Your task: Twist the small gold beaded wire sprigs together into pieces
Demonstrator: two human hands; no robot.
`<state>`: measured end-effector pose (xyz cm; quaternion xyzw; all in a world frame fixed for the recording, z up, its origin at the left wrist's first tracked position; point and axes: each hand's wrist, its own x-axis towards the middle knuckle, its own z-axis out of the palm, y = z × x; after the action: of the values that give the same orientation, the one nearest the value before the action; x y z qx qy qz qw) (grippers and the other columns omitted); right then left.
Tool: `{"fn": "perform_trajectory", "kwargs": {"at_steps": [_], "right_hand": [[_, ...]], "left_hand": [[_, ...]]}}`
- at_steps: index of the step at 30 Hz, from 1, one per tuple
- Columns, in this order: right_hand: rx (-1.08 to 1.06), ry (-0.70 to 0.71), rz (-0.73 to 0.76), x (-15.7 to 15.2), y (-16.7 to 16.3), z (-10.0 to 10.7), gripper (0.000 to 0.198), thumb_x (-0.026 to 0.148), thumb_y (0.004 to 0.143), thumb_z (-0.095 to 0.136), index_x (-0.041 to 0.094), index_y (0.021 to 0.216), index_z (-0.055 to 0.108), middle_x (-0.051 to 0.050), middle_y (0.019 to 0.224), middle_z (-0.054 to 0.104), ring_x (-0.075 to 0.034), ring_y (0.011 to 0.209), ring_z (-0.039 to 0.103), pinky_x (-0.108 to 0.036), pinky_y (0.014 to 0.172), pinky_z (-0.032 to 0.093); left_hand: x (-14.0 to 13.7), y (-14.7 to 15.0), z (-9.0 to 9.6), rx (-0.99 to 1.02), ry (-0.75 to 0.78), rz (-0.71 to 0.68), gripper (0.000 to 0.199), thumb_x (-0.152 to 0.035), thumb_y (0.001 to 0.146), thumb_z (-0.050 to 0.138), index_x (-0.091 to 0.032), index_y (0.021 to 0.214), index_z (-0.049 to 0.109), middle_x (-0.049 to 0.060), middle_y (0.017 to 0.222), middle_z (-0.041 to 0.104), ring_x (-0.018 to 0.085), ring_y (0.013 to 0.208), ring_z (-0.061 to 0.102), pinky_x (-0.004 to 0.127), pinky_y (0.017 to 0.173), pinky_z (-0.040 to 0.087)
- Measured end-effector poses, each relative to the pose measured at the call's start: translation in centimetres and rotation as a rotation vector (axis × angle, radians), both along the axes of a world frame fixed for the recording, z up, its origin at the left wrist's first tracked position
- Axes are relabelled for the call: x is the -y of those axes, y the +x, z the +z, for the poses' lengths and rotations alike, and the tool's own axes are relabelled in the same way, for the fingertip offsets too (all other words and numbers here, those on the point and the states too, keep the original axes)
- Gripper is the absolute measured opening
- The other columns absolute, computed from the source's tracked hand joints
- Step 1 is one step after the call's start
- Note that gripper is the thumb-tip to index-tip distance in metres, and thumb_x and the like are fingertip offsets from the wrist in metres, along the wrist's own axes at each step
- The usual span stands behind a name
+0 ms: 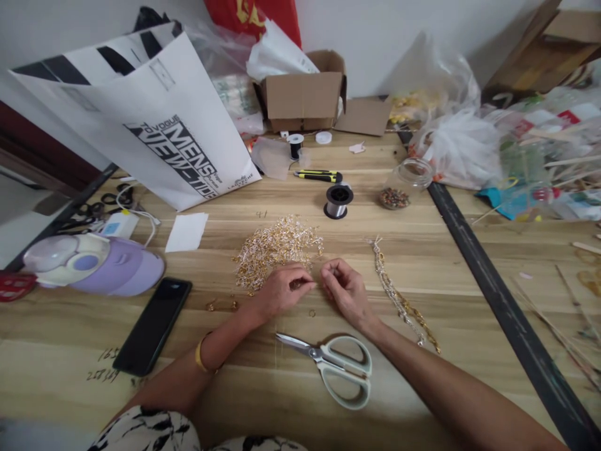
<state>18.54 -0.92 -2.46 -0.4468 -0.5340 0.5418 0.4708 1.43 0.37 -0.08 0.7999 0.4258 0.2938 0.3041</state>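
broadly, a wood-grained table point(244, 388) carries the whole arrangement. at its far left stands a white bag point(154, 125), with a purple bottle point(117, 266) lying on its side nearer the viewer. scissors point(316, 354) lie just below the hands, blades slightly parted and pointing left; beside the left forearm is a dark phone point(153, 326).

the left hand point(286, 289) and right hand point(346, 291) face each other, near but apart. the fingers of both are curled, tips drawn close together; something dark shows inside the left curl, but what it is, and whether either hand grips anything, cannot be told.

the heap point(270, 250) of gold and pale pieces lies centrally, just beyond the left hand, which partly covers its near edge. each piece is presumably light, hard and smooth, apt to slip or snag on its neighbours, and best pinched singly by its edge between thumb and forefinger. gold and silver strands point(399, 300) lie to the right of the right hand; these probably drape limply and are best lifted by the tied far end.

beyond the heap stands a spool point(339, 203) of pale wire, likely springy. smallest, a gold ring point(312, 312) lies flat between hands and scissors, probably easiest to take by its rim.
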Motion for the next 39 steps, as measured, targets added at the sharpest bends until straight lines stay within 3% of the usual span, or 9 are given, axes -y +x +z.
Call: {"fn": "perform_trajectory", "kwargs": {"at_steps": [5, 16, 26, 32, 39], "right_hand": [[0.098, 0.062, 0.064, 0.3, -0.1, 0.0, 0.02, 0.036, 0.088, 0.053, 0.018, 0.081, 0.053, 0.004, 0.062, 0.044, -0.01, 0.053, 0.038, -0.022, 0.048, 0.03], [0.215, 0.159, 0.114, 0.5, -0.2, 0.2, 0.013, 0.028, 0.087, 0.051, 0.017, 0.081, 0.054, 0.005, 0.059, 0.041, -0.01, 0.053, 0.037, -0.023, 0.05, 0.028], [0.142, 0.109, 0.075, 0.4, -0.3, 0.3, 0.017, 0.033, 0.085, 0.054, 0.017, 0.079, 0.055, 0.004, 0.06, 0.045, -0.01, 0.053, 0.039, -0.022, 0.049, 0.03], [-0.061, -0.057, -0.037, -0.2, -0.1, 0.2, 0.025, 0.043, 0.083, 0.057, 0.018, 0.079, 0.051, 0.005, 0.055, 0.044, -0.009, 0.046, 0.036, -0.021, 0.042, 0.028], [-0.113, -0.089, -0.065, -0.4, -0.1, 0.3, 0.028, 0.044, 0.081, 0.06, 0.018, 0.078, 0.051, 0.006, 0.054, 0.043, -0.007, 0.043, 0.035, -0.02, 0.04, 0.027]], "left_hand": [[-0.1, 0.0, 0.6, 0.046, -0.043, 0.083, 0.018, -0.027, 0.086, 0.055, -0.015, 0.075, 0.063, 0.003, 0.072, 0.064, 0.014, 0.071, 0.057, 0.026, 0.068, 0.044], [0.1, -0.1, 0.7, 0.024, -0.052, 0.079, 0.018, -0.024, 0.087, 0.053, -0.015, 0.072, 0.06, 0.002, 0.071, 0.062, 0.014, 0.07, 0.056, 0.025, 0.068, 0.042], [-0.6, 0.2, 1.5, 0.01, -0.048, 0.099, 0.016, -0.021, 0.084, 0.056, -0.014, 0.071, 0.062, 0.002, 0.07, 0.064, 0.014, 0.068, 0.057, 0.025, 0.067, 0.044], [-2.9, 0.1, 1.4, -0.11, 0.036, 0.121, 0.011, -0.019, 0.083, 0.057, -0.016, 0.078, 0.067, 0.004, 0.077, 0.068, 0.015, 0.074, 0.06, 0.028, 0.072, 0.046], [-5.4, 1.0, 0.7, -0.372, 0.201, -0.031, 0.013, -0.019, 0.086, 0.055, -0.016, 0.082, 0.067, 0.006, 0.084, 0.066, 0.019, 0.083, 0.058, 0.032, 0.08, 0.043]]}}
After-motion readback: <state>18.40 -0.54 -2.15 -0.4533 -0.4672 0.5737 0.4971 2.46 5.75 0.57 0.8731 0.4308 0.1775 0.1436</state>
